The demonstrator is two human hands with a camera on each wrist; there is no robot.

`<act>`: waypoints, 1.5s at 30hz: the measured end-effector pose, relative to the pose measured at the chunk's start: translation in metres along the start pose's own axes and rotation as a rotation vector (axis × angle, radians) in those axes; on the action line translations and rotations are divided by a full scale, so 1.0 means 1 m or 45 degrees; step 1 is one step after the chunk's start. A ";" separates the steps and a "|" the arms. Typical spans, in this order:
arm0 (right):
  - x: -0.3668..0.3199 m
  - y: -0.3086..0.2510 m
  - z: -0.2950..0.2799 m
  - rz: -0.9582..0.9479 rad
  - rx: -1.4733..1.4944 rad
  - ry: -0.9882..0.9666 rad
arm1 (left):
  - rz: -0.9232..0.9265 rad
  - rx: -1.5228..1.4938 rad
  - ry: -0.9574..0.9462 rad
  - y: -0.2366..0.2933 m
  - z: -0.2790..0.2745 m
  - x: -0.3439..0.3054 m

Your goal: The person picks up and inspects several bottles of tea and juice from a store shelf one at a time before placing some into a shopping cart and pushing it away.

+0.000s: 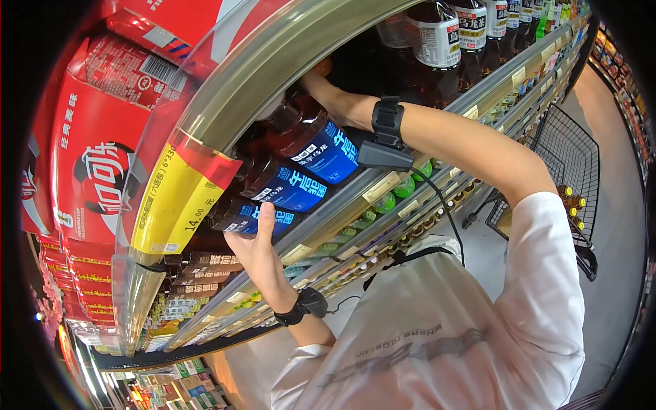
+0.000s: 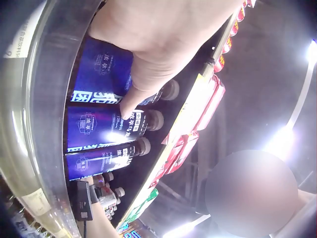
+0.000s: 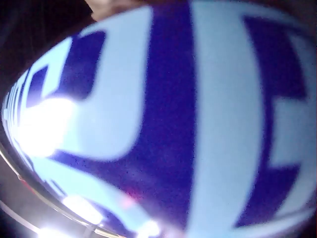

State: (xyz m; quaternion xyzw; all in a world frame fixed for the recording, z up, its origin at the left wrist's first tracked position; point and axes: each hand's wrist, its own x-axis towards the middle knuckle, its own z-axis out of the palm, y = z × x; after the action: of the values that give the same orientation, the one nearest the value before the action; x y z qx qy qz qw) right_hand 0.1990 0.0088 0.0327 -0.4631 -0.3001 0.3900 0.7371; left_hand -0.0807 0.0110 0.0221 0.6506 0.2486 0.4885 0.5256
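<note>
Blue-labelled bottles of dark drink (image 1: 295, 188) stand in a row on the shelf. At the near end of the row, my left hand (image 1: 258, 258) touches a bottle (image 1: 239, 217), its thumb straight and raised against the label. In the left wrist view that hand (image 2: 163, 44) lies across the top bottle (image 2: 101, 69), thumb tip at the label; its other fingers are hidden. My right hand (image 1: 320, 87) reaches in behind the farther bottles, fingers mostly out of sight. A blue label (image 3: 168, 124) fills the right wrist view, with a bit of skin (image 3: 111, 7) above it.
A clear curved shelf rim (image 1: 403, 171) runs along the bottles' front. Red cola packs (image 1: 102, 157) sit beyond a yellow price tag (image 1: 174, 205). More dark bottles (image 1: 437, 42) stand farther along. A wire cart (image 1: 564, 160) with yellow-capped bottles is behind the right arm.
</note>
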 end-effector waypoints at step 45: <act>-0.067 -0.042 0.030 0.177 0.191 0.003 | -0.025 -0.020 0.031 0.006 -0.009 -0.002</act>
State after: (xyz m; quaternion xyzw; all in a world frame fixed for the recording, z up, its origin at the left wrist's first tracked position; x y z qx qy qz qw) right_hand 0.1525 -0.0463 0.0778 -0.4268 -0.2360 0.4611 0.7413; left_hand -0.0909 0.0118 0.0269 0.6380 0.2573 0.4932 0.5325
